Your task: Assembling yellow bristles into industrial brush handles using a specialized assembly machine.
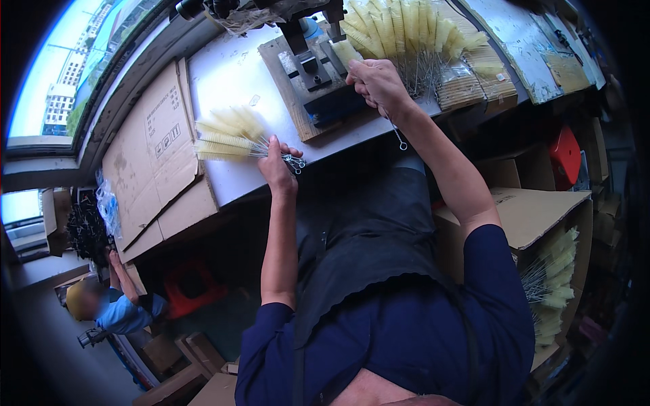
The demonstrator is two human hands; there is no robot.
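Observation:
My left hand point(277, 168) is closed round the wire stems of several pale yellow bottle brushes point(229, 143). Their bristle heads fan out leftward over the white bench, and the looped wire ends stick out past my fingers. My right hand point(380, 82) pinches another bottle brush point(344, 51), whose bristles lie at the metal jaws of a small bench press point(313, 73). From below that hand hangs its twisted wire stem, ending in a ring point(403, 145). The fingertips of my right hand are partly hidden behind the brush and the hand itself.
A large heap of yellow bottle brushes point(399, 30) lies right of the press, beside stacked cardboard point(467, 88). Flattened cardboard point(152, 145) leans at the bench's left. An open carton point(535, 210) with more brushes stands at my right. Another person point(125, 304) works at far left.

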